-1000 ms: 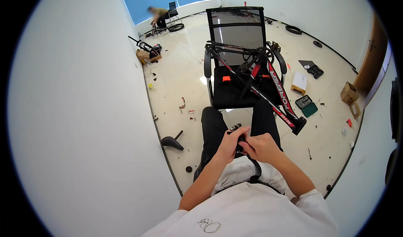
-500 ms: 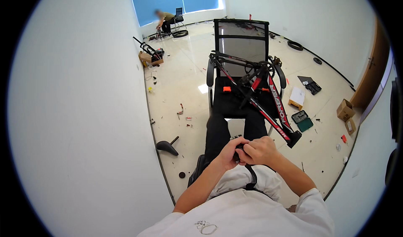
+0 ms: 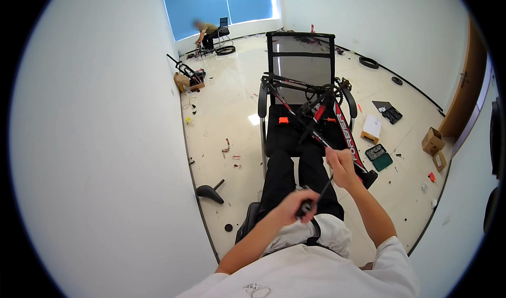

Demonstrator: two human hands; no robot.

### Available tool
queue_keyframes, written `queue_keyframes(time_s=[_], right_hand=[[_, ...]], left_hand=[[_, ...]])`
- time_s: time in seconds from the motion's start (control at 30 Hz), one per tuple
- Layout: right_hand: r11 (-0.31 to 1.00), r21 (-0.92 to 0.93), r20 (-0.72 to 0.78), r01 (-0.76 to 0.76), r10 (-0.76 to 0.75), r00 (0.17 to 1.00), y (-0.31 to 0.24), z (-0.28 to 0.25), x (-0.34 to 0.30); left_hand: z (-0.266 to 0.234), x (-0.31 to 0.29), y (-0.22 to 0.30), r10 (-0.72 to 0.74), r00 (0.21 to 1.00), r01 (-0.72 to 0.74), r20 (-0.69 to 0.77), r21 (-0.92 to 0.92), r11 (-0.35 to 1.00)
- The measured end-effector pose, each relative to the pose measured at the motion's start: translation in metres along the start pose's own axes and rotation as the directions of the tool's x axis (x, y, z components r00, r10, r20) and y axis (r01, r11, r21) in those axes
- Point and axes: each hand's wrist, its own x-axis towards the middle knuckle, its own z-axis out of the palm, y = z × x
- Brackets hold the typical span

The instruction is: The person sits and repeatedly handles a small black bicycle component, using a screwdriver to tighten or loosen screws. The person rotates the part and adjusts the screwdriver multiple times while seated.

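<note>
My left hand point(image 3: 297, 207) is closed around a small black part point(image 3: 304, 209), smeared by motion, so its kind cannot be told. A thin dark cable-like strand point(image 3: 326, 186) runs up and right from it to my right hand point(image 3: 342, 169), whose fingers are closed on its upper end. Both hands are above my lap, the right one higher and farther forward. Beyond them a black and red bicycle frame point(image 3: 345, 132) with its crankset lies across the black mesh chair point(image 3: 278, 140) facing me. My right hand overlaps the frame's lower tubes in view.
An orange piece point(image 3: 283, 121) sits on the chair seat. To the right are an opened green case point(image 3: 382, 162), a black tool case point(image 3: 391, 113) and cardboard boxes point(image 3: 433, 141). A bicycle saddle point(image 3: 210, 193) lies left. Another person point(image 3: 207, 33) bends over parts near the window.
My hands were together over the part; now the right has moved up and forward, drawing the thin strand out between them. The left has dropped slightly toward me.
</note>
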Motion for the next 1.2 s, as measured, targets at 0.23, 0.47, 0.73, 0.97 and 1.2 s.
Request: queue_keyframes(time_s=[0.23, 0.47, 0.73, 0.97, 1.2], right_hand=[[0.97, 0.005, 0.494, 0.244, -0.214, 0.843, -0.081, 0.08, -0.004], [0.857, -0.015, 0.717, 0.515, -0.35, 0.603, -0.102, 0.094, -0.063], [0.776, -0.113, 0.663, 0.621, -0.407, 0.629, -0.087, 0.095, -0.082], [0.666, -0.411, 0.53, 0.623, -0.382, 0.757, -0.105, 0.093, -0.029], [0.822, -0.564, 0.219, 0.08, 0.055, 0.974, -0.054, 0.034, 0.033]], left_hand=[[-0.027, 0.044, -0.075, 0.314, 0.927, -0.335, -0.205, -0.075, 0.939], [-0.026, 0.007, 0.007, 0.125, 0.907, -0.223, -0.403, -0.205, 0.953], [-0.027, 0.01, 0.0, 0.047, 0.953, -0.132, -0.298, -0.272, 0.953], [-0.026, 0.045, -0.075, 0.628, 0.726, -0.538, -0.279, 0.338, 0.772], [0.017, 0.011, -0.018, 0.226, 0.878, -0.21, -0.422, 0.085, 0.974]])
